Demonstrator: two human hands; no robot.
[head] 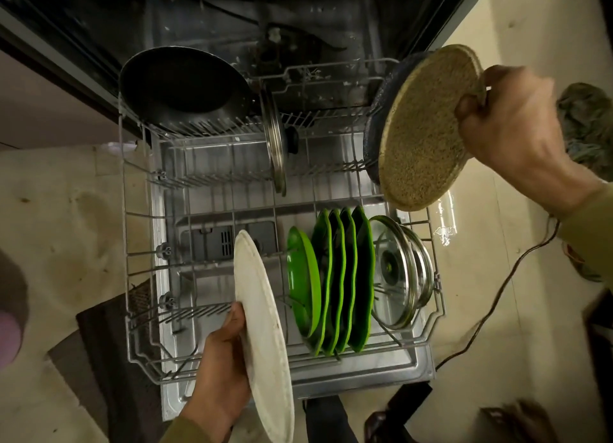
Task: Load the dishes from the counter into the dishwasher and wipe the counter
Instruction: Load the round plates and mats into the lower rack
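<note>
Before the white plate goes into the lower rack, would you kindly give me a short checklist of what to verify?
1. Left hand grips the white plate firmly: ok.
2. Plate held on edge, like the green plates: ok.
3. Free tines left of the green plates: ok.
4. Right hand holds the round speckled board clear of the rack: ok.
5. Slot for the board beside the dark pan: cannot tell.

black cable (491, 313) on tiled floor (517, 44); dark mat (99, 336)
</note>
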